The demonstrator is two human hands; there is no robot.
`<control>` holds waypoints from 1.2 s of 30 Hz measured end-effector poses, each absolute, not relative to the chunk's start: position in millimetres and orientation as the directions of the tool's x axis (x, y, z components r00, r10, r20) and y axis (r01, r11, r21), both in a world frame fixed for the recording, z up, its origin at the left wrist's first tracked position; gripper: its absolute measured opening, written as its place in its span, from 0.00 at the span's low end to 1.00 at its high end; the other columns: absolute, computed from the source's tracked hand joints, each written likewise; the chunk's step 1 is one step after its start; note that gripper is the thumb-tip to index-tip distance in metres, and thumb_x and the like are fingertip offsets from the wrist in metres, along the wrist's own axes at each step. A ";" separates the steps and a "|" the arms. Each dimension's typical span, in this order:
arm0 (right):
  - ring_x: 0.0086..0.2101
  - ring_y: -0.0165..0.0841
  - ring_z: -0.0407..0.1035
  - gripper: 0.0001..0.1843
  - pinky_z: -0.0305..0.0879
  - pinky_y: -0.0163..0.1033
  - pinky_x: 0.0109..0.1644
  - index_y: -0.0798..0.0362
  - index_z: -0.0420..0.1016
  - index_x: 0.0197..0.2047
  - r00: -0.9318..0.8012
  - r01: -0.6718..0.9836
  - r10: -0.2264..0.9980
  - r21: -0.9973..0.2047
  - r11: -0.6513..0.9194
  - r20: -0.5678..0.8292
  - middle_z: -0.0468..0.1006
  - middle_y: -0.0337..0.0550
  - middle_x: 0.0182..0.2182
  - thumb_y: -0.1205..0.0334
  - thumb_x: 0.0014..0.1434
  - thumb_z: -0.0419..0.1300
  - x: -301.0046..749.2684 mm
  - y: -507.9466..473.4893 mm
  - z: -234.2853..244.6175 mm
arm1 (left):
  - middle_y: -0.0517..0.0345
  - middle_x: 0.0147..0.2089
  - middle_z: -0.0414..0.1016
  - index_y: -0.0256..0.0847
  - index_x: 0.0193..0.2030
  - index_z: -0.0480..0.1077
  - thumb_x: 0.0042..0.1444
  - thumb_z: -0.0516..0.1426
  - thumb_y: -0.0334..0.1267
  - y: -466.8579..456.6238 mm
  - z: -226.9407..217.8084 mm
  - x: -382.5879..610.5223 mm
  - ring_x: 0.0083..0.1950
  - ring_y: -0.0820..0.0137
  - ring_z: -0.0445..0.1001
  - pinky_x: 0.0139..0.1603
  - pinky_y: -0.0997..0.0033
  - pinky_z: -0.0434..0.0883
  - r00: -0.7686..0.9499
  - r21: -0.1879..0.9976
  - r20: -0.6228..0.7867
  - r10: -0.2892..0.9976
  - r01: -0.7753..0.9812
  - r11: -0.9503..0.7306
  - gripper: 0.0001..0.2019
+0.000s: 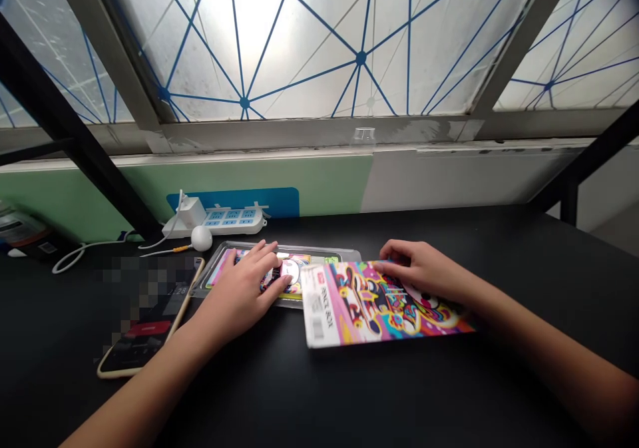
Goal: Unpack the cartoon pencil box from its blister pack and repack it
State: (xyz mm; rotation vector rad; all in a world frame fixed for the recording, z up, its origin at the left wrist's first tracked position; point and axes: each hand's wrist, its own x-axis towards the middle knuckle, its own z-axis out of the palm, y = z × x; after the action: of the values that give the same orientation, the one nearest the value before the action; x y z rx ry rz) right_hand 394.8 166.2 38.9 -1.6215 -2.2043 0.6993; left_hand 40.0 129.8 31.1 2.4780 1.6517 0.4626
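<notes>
Card (372,305): in front of the tray's right end, which it partly covers in this view; bright cartoon print, with a white end strip at left reading "PENCIL BOX" above a barcode. Whether it touches the tray cannot be told.
Right hand (419,268): at the card's far edge, fingers closed on it — thumb over the printed face, the other fingers curled behind.
Tray (353,255): clear, shallow, flat on the worktop; colourful printed pieces inside, partly hidden.
Left hand (247,281): laid over the tray's middle, fingers extended and the thumb spread wide from them.
Phone (164,341): left of the tray, face up, pale rim; upper part of the screen pixelated.
Power strip (234,220): behind the tray, near the wall; a white plug (190,212) sits in its left end.
White knob (202,239): just in front of the strip, round, a cable at its side.
Bottle (30,231): far left, dark, cut off by the frame.
Worktop (349,395): black, beneath all of these.
Window (309,42): beyond — frosted panes, blue lines meeting at dots.
</notes>
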 end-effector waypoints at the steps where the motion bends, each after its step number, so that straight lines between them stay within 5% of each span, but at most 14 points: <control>1: 0.26 0.35 0.71 0.24 0.61 0.38 0.27 0.47 0.75 0.36 -0.303 0.816 0.948 -0.541 0.205 -0.098 0.79 0.37 0.27 0.34 0.59 0.59 404.4 174.2 38.4 | 0.48 0.72 0.64 0.48 0.51 0.72 0.69 0.50 0.53 128.5 31.0 40.3 0.75 0.50 0.57 0.69 0.31 0.51 0.367 0.275 0.181 0.912 0.872 -0.406 0.16; 4: 0.25 0.36 0.72 0.25 0.63 0.39 0.28 0.47 0.75 0.34 -0.297 0.833 0.947 -0.519 0.191 -0.127 0.80 0.39 0.27 0.33 0.60 0.57 421.2 186.4 36.8 | 0.48 0.70 0.67 0.48 0.50 0.71 0.68 0.51 0.53 126.1 32.2 40.4 0.73 0.50 0.61 0.68 0.33 0.54 0.378 0.267 0.197 0.905 0.867 -0.420 0.15; 11: 0.49 0.46 0.72 0.23 0.67 0.48 0.51 0.47 0.76 0.48 -0.308 0.808 0.944 -0.493 0.323 0.115 0.79 0.48 0.49 0.38 0.63 0.56 393.1 170.8 32.3 | 0.46 0.71 0.65 0.49 0.63 0.68 0.70 0.48 0.52 124.2 34.1 43.2 0.72 0.51 0.62 0.66 0.38 0.60 0.419 0.146 0.219 0.881 0.879 -0.454 0.22; 19: 0.36 0.39 0.74 0.22 0.67 0.41 0.37 0.48 0.76 0.41 -0.213 0.751 0.977 -0.640 0.161 -0.005 0.82 0.41 0.36 0.38 0.58 0.62 383.0 161.4 36.0 | 0.53 0.77 0.55 0.54 0.67 0.68 0.70 0.46 0.55 117.1 35.5 44.8 0.75 0.49 0.55 0.68 0.32 0.56 0.407 0.109 0.139 0.903 0.900 -0.422 0.24; 36: 0.35 0.39 0.74 0.25 0.64 0.40 0.36 0.46 0.79 0.40 -0.243 0.823 0.963 -0.550 0.142 -0.116 0.81 0.39 0.35 0.34 0.54 0.64 430.8 187.0 41.4 | 0.54 0.77 0.53 0.53 0.66 0.68 0.68 0.45 0.59 119.2 40.0 41.1 0.77 0.51 0.51 0.71 0.34 0.54 0.440 0.201 0.068 0.896 0.873 -0.444 0.26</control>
State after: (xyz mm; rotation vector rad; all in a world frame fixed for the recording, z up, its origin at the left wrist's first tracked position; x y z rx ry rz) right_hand 430.8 187.0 41.4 -1.7412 -2.1565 0.7591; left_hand 41.1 119.2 40.0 2.5474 1.5749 0.2479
